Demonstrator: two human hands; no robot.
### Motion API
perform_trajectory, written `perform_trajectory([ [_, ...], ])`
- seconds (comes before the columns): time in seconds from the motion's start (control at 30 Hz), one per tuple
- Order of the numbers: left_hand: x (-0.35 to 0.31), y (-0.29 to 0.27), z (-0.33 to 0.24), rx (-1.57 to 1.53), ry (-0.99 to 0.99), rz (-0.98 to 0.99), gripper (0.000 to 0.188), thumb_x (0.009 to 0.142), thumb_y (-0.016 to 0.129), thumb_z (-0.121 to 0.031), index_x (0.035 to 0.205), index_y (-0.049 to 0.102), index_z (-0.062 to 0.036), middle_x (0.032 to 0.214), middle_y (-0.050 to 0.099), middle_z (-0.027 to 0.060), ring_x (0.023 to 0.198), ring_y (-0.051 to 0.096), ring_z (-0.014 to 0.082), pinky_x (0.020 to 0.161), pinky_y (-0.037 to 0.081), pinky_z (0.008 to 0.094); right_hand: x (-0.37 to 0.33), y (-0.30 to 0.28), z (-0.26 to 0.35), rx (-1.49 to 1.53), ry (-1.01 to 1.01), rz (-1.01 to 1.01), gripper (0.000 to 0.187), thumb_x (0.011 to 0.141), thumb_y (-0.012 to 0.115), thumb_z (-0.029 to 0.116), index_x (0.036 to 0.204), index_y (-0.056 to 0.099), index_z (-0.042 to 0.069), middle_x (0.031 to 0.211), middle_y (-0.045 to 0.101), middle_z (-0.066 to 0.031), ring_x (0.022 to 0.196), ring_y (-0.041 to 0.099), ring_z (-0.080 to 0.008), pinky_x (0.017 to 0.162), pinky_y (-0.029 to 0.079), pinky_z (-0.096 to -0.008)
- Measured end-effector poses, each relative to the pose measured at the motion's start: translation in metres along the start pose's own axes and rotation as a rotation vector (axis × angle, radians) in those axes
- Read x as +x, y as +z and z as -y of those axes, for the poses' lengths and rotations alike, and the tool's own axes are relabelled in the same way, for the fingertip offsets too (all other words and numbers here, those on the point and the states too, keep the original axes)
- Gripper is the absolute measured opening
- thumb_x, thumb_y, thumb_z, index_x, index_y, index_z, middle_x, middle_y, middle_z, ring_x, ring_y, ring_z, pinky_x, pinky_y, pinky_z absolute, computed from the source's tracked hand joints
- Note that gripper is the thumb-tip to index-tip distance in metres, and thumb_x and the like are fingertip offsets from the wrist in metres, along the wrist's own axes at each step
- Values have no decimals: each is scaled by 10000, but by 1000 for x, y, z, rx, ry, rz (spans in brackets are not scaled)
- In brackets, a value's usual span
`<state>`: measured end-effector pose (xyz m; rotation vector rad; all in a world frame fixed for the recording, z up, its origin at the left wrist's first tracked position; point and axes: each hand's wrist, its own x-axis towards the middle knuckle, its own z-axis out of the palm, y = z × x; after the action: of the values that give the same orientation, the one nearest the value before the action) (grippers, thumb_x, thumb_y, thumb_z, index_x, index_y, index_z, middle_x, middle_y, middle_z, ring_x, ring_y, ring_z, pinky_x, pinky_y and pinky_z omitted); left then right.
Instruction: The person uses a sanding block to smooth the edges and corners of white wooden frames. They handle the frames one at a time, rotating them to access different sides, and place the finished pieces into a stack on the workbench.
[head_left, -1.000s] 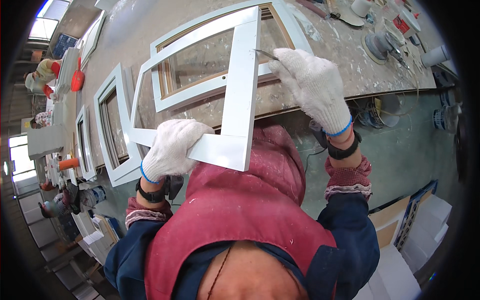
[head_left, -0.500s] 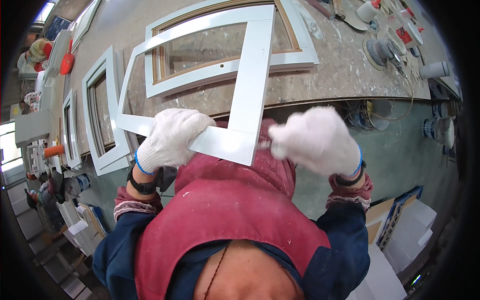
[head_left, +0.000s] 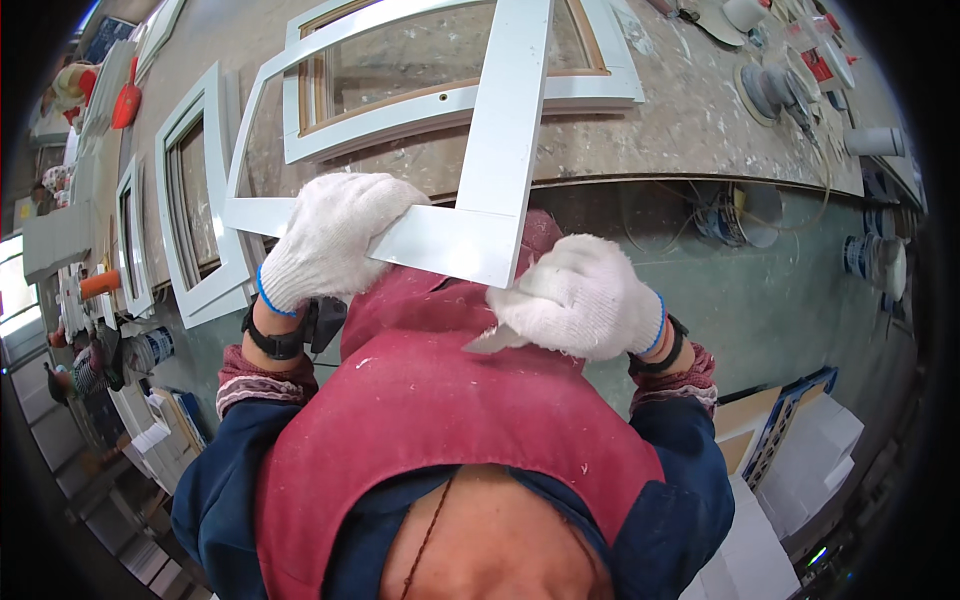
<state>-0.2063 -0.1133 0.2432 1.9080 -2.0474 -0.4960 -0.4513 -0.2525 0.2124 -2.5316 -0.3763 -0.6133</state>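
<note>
A white window-like frame (head_left: 500,125) is tilted up in front of me, its near corner close to my apron. My left hand (head_left: 345,240), in a white knit glove, is closed around the frame's near rail. My right hand (head_left: 580,300), gloved the same way, is closed beside the near right corner of the frame. A thin grey blade-like piece (head_left: 496,341) with a pointed tip sticks out of its fingers toward my apron. The rest of that piece is hidden in the glove.
Another white frame (head_left: 400,140) with a brown inner edge lies on the stained workbench (head_left: 690,150). More white frames (head_left: 200,290) stand at the left. A sander (head_left: 765,95) and a grey cup (head_left: 873,141) sit at the far right. Buckets (head_left: 765,215) are below the bench edge.
My right hand has come down and left, below the frame's corner, and the blade-like piece now shows clearly. The held frame and my left hand sit slightly higher in the picture.
</note>
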Motion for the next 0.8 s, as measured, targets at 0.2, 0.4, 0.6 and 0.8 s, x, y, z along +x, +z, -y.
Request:
perform_trajectory([
  [0.2, 5, 1, -5, 44, 7, -42, 342, 672, 701, -173, 994, 636, -80, 887, 670, 102, 856, 658, 314, 748, 522, 402, -7, 19, -10, 881, 797, -623, 331, 907, 601, 177, 1158, 598, -38, 851, 651, -61, 684, 588, -93, 578, 469, -234],
  [0.4, 32, 30, -8, 75, -41, 0, 364, 699, 653, -118, 1055, 582, -93, 802, 626, 113, 813, 640, 343, 741, 511, 424, 14, 37, -28, 1054, 890, -873, 601, 897, 619, 218, 1388, 380, -34, 1084, 601, -80, 636, 547, -42, 451, 406, -167],
  [0.6, -1, 40, 31, -67, -15, -481, 534, 691, 728, -166, 1192, 575, -64, 1080, 615, 159, 1014, 597, 339, 902, 473, 427, -7, 62, -45, 906, 967, -978, 436, 921, 544, 90, 1328, 440, -26, 1016, 610, -78, 781, 618, -119, 593, 502, -205],
  [0.8, -117, 53, 123, 112, -952, -581, 641, 834, 650, -420, 1296, 515, 3, 1258, 573, 219, 1153, 557, 353, 970, 445, 419, -44, 73, -53, 880, 994, -976, 433, 939, 547, 115, 1334, 460, -38, 1118, 589, -87, 940, 592, -145, 804, 506, -291],
])
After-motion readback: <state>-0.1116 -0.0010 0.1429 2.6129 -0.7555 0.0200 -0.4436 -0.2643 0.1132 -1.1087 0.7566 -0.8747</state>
